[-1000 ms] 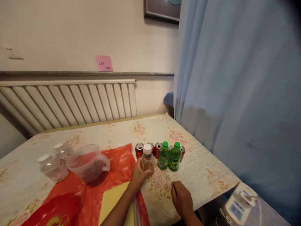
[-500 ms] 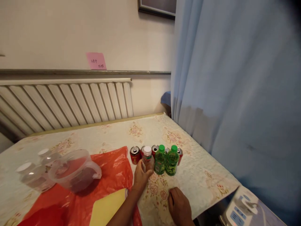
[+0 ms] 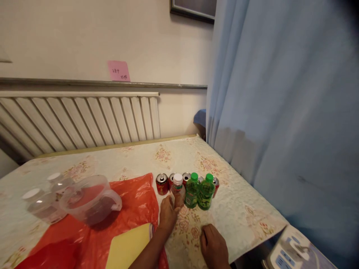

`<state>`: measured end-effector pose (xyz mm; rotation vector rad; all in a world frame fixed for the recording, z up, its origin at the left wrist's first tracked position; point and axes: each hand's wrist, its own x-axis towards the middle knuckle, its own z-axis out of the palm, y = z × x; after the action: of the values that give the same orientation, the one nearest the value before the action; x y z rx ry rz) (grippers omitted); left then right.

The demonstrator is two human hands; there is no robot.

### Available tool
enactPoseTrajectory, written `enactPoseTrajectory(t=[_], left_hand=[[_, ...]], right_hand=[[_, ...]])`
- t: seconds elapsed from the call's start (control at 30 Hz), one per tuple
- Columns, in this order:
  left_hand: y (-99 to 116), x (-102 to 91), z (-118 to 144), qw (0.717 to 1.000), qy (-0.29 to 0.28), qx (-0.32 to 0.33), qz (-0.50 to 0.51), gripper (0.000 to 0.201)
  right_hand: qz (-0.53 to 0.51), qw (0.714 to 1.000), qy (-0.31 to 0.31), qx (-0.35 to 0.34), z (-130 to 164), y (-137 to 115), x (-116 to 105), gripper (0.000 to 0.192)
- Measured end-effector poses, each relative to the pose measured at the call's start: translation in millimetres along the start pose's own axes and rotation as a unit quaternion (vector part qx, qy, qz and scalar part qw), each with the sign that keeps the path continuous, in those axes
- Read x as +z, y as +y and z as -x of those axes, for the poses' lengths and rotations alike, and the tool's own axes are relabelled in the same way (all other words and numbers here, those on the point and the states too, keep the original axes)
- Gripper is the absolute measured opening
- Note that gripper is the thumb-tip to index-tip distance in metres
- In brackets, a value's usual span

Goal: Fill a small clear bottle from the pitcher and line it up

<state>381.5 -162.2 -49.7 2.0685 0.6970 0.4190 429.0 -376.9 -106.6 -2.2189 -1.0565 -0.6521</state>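
Observation:
A clear plastic bottle with a white cap (image 3: pixel 178 192) stands upright in front of the red drink cans. My left hand (image 3: pixel 168 215) is at its lower left side, thumb and fingers apart in a loosened hold. To the bottle's right stand two green bottles, a nearer-left one (image 3: pixel 192 192) and another (image 3: pixel 205 193), both with green caps. Behind them is a row of several red cans, the leftmost can (image 3: pixel 162 185) in plain sight and the others partly hidden. My right hand (image 3: pixel 214 244) rests on the tablecloth with fingers curled, no object showing in it.
A red plastic bag (image 3: pixel 134 194) lies left, under a translucent jug (image 3: pixel 92 205) and a folded yellow cloth (image 3: pixel 127 243). Two clear bottles with white caps (image 3: pixel 45 207) are beyond the jug. A power strip (image 3: pixel 288 250) sits off the table's right edge, near a blue curtain (image 3: pixel 252 93).
My left hand has slid slightly down and away from the white-capped bottle, its hold loosening. The bottle stays standing beside the green ones. The right hand is nearly still; the view shifts slightly.

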Motion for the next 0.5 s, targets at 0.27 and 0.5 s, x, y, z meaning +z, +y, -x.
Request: enactPoseTrajectory(t=[0.27, 0.5], left_hand=[[-10.6, 9.4, -10.6, 0.997, 0.07, -0.012, -0.041, 0.028], [-15.5, 8.5, -14.9, 0.998, 0.06, 0.01, -0.03, 0.034]], right_hand=[[-0.007, 1.0, -0.007, 0.004, 2.0, 1.7, 3.1, 0.02], [0.007, 1.0, -0.017, 0.001, 7.7, 5.9, 10.9, 0.02]])
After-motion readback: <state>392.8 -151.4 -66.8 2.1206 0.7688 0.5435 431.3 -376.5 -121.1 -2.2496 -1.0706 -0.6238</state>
